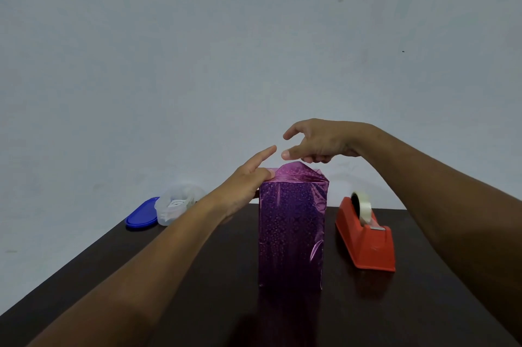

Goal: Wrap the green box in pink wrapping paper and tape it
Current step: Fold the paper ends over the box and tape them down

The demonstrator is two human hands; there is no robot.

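The box (291, 233) stands upright in the middle of the dark table, fully covered in shiny pink-purple wrapping paper; none of the green shows. At its top, paper flaps (296, 171) stick up in a loose fold. My left hand (248, 183) rests against the box's upper left corner, thumb on the paper edge, index finger stretched out above it. My right hand (316, 143) hovers just over the top flaps, fingers spread and curled down, holding nothing that I can see.
A red tape dispenser (365, 236) with a clear tape roll stands right of the box. At the table's (197, 290) far left edge sit a clear plastic container (176, 205) and its blue lid (142, 214). A pale wall is behind.
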